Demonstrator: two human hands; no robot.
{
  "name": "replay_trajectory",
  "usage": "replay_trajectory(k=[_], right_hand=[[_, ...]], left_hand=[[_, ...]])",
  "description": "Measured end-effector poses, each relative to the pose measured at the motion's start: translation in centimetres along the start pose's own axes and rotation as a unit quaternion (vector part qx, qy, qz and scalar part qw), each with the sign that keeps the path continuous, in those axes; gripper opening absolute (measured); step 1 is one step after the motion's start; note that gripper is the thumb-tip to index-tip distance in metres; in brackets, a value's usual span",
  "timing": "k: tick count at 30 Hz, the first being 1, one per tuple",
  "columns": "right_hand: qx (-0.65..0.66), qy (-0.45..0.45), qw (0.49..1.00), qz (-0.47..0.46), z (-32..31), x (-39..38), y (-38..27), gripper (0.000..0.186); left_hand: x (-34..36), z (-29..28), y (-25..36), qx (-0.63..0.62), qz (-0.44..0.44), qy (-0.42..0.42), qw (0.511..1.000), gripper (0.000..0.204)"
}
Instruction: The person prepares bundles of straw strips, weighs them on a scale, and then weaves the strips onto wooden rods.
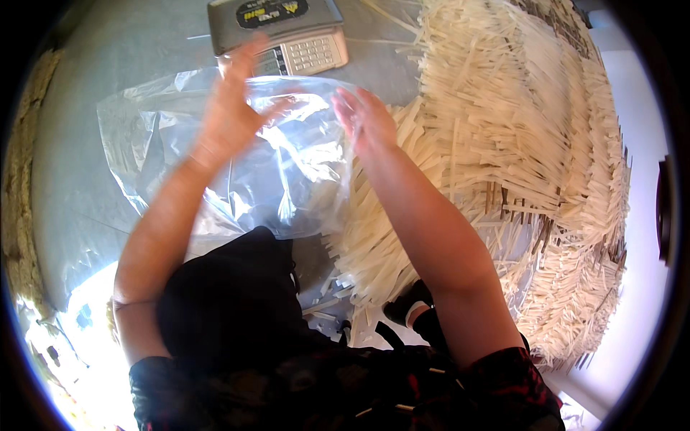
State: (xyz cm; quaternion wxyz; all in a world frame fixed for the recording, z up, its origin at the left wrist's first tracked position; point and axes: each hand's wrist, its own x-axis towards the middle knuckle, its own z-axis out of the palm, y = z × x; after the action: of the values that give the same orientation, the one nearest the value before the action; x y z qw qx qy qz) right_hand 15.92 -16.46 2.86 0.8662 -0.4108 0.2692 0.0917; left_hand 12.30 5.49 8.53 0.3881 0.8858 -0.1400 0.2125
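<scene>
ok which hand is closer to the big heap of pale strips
The right hand: in this view it shows beside the heap of pale strips, while the left hand is farther left, partly overlapping the scale.

Harsh light whites out the lower left, glare streaks a clear plastic bag (305,167), the left hand (228,118) blurs, and fisheye edges fade black.

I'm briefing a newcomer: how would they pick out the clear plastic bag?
Start with the big heap of pale strips on the right. Just left of it, below the scale in the picture, is the clear plastic bag. Unlike the boxy scale and dull strips, it is see-through, with bright glare on its creases.
</scene>
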Motion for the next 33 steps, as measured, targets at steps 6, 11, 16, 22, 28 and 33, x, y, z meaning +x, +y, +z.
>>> replay_trajectory(k=[6,11,16,22,28,33], right_hand=[[0.034,-0.119,0.986,0.116,3.0,1.1,4.4,0.037],[-0.078,-0.119,0.988,0.066,0.1,4.2,3.7,0.029],[0.11,-0.162,0.965,0.174,2.7,4.4,6.5,0.026],[-0.248,-0.15,0.955,-0.059,-5.2,-0.3,-2.8,0.035],[-0.385,0.454,0.795,-0.118,-37.7,-13.9,-4.7,0.044],[-0.27,0.505,0.782,0.246,-43.2,-17.2,0.5,0.068]], left_hand=[[-4.7,5.9,-0.8,-0.212,-0.36,-0.167,0.893,0.068],[-4.0,3.0,-5.9,-0.175,-0.285,-0.13,0.933,0.038],[-1.8,5.8,2.1,-0.242,-0.018,-0.492,0.836,0.027],[-4.0,11.8,-3.0,0.093,-0.05,-0.656,0.747,0.021],[2.0,21.3,-6.0,0.125,-0.107,-0.454,0.875,0.076],[1.2,29.6,-7.1,0.09,-0.384,-0.42,0.817,0.122]])
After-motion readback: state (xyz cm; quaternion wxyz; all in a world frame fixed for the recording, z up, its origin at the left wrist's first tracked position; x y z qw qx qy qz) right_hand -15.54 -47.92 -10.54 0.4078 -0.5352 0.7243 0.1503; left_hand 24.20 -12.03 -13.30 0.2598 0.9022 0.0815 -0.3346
